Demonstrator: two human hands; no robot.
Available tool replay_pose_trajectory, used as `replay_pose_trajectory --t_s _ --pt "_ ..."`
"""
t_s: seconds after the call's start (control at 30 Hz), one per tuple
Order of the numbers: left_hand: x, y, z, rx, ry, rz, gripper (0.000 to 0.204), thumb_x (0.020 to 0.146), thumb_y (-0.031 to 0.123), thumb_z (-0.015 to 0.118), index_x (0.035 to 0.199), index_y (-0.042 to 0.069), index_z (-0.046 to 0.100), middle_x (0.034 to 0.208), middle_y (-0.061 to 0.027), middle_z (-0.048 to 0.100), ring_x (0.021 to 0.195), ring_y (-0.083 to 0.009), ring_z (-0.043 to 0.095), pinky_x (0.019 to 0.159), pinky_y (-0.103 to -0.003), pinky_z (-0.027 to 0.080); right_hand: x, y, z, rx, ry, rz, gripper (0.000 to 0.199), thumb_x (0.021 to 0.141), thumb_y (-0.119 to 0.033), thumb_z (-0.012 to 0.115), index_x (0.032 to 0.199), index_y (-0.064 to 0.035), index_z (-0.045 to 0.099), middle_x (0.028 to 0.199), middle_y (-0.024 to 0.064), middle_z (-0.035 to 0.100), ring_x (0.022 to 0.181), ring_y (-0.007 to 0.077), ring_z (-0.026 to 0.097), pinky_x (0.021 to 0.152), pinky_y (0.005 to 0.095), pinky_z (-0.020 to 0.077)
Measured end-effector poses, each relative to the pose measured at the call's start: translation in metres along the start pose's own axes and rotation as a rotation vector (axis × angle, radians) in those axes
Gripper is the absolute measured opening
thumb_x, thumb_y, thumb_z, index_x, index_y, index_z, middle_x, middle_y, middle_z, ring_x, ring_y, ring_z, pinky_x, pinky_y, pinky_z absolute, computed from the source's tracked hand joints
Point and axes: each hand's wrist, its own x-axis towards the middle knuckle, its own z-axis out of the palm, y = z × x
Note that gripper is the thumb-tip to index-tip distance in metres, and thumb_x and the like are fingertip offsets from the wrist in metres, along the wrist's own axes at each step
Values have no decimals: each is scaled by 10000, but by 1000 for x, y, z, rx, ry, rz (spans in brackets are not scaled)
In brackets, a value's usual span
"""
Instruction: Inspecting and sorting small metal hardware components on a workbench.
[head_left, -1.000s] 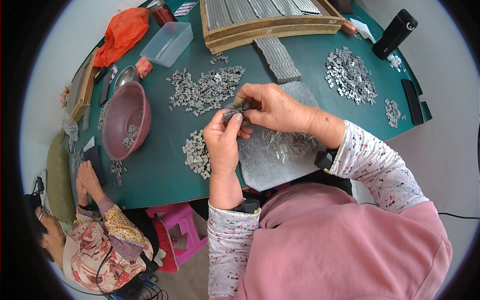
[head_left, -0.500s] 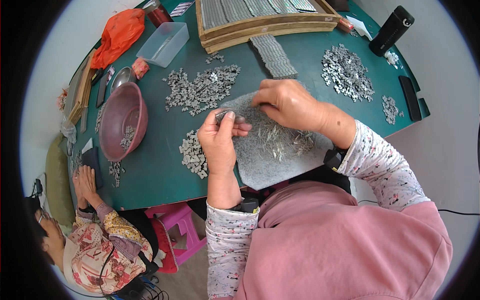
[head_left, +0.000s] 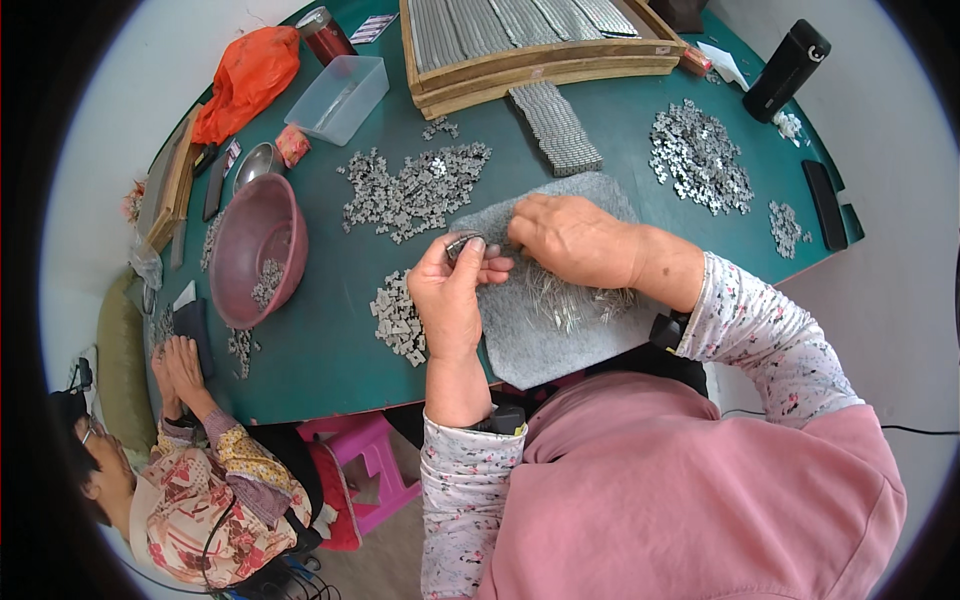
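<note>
At the left edge of the green worktop (head_left: 330, 340) a second person's hands (head_left: 178, 365) rest on a dark flat piece, with small grey metal bits scattered beside them. Just inward stands a dull red bowl (head_left: 255, 245) with a few of the same bits in its bottom. Toward the far left corner lie an orange bag (head_left: 245, 75) and a clear plastic tub (head_left: 343, 95). A loose heap of small metal parts (head_left: 415, 190) spreads across the middle of the worktop, and a smaller cluster (head_left: 398, 318) lies near the front edge, just left of the left hand (head_left: 450, 300).

The left hand is curled, its grip closed between thumb and fingertips on a small dark metal piece (head_left: 462, 245), held up just above the left edge of a grey felt mat (head_left: 540, 340). The right hand (head_left: 575, 238) lies palm down right beside it, fingers bent toward the same piece; whether its grip has hold of anything I cannot tell. Thin silvery pins (head_left: 580, 300) lie strewn on the mat under and in front of the right hand.

Beyond the mat sits a grey block of stacked parts (head_left: 555, 125), and at the far edge a wooden tray (head_left: 540, 60) filled with rows of them. Toward the right edge lie another heap of metal parts (head_left: 700, 155), a black bottle (head_left: 790, 55) and a flat black bar (head_left: 825, 205).
</note>
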Motion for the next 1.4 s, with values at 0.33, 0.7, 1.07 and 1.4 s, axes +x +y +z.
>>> replay_pose_trajectory --t_s 0.33,0.7,1.07,1.4 --pt "-4 -1 7 138 -83 129 140 895 -14 606 1023 -67 631 828 -133 683 685 -222 697 603 -303 585 12 6 -11 699 197 240 159 812 -30 611 967 4 611 852 146 627 758 275 632 672 366 503" --pt "-5 0 10 203 -116 127 124 889 -49 586 996 -67 648 840 -131 685 707 -200 699 618 -283 586 15 7 -15 808 107 298 182 790 -8 613 970 22 601 775 141 644 706 183 620 654 341 503" --pt "-3 -12 12 559 -81 497 104 757 -94 661 836 -30 639 689 -79 605 580 -127 583 540 -266 452 18 -6 -19 383 113 13 208 673 51 631 847 4 528 803 157 591 776 380 600 671 448 487" --pt "-6 -11 12 579 -166 543 75 777 -99 639 817 -45 605 687 -88 593 574 -141 581 535 -276 457 11 -21 -21 291 155 154 296 620 -19 716 853 17 537 810 177 612 762 384 620 657 448 504"
